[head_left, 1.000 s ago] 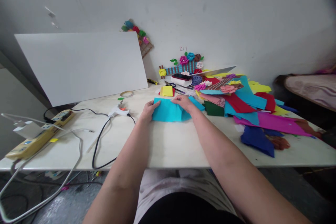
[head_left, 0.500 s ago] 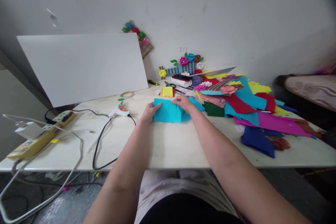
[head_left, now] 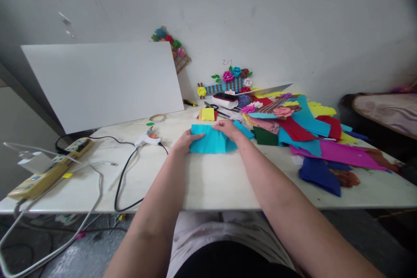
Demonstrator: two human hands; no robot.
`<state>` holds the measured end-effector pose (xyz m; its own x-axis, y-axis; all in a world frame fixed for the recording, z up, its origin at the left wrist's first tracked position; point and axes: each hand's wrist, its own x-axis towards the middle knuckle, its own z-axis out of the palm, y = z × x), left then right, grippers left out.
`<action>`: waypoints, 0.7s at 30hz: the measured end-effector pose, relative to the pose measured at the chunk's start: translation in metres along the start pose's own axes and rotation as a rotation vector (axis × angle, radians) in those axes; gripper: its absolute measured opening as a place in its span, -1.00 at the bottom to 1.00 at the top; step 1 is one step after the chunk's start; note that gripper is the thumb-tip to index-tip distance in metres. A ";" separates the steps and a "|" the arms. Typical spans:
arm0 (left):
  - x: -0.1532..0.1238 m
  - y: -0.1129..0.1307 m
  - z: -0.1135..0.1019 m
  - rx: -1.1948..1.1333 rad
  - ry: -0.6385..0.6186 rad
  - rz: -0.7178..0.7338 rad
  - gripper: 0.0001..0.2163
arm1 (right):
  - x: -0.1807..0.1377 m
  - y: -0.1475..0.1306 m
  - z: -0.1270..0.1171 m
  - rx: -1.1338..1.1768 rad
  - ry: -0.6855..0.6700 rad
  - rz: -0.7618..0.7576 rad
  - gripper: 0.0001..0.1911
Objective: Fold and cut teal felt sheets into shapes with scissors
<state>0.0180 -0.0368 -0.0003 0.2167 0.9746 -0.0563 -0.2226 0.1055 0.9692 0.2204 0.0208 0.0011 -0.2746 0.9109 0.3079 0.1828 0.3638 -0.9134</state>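
Note:
A sheet of turquoise crepe paper (head_left: pixel 211 141) is held up over the table, its lower edge toward me. My left hand (head_left: pixel 185 140) grips its left edge, thumb lying across the front and fingers mostly hidden behind. At the top edge, right of the middle, my right hand (head_left: pixel 225 127) pinches the paper between thumb and fingers. Soft vertical creases run down the sheet below the pinch. Another turquoise piece (head_left: pixel 243 130) lies just beyond my right hand. Behind the sheet sit small yellow paper squares (head_left: pixel 207 114) on red ones.
To the left lie a white glue gun (head_left: pixel 147 138), a tape roll (head_left: pixel 157 117) and a power strip (head_left: pixel 48 169) with cables. A white board (head_left: pixel 107 87) leans at the back. Coloured crepe paper (head_left: pixel 339 153) is heaped on the right, near a phone (head_left: pixel 225 96) on a white box.
My left thumb has slid inward and slightly down across the paper. The sheet shows more creases, and its top left corner sits slightly lower. My right hand keeps its pinch.

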 end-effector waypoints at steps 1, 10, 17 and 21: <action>0.000 0.000 0.000 0.006 0.002 -0.013 -0.46 | 0.000 0.001 0.000 -0.002 -0.003 -0.001 -0.69; -0.002 0.004 0.004 0.015 0.101 -0.006 -0.43 | 0.002 0.003 0.000 -0.010 0.002 -0.007 -0.68; 0.000 0.001 0.001 0.016 0.081 0.017 -0.42 | 0.002 0.002 0.001 0.006 -0.018 0.002 -0.65; 0.003 -0.001 0.000 0.016 0.084 0.004 -0.45 | 0.002 0.000 0.001 -0.007 -0.016 -0.002 -0.65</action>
<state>0.0182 -0.0343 -0.0011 0.1354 0.9882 -0.0717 -0.2080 0.0991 0.9731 0.2187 0.0224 0.0010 -0.2903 0.9069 0.3055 0.1892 0.3674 -0.9106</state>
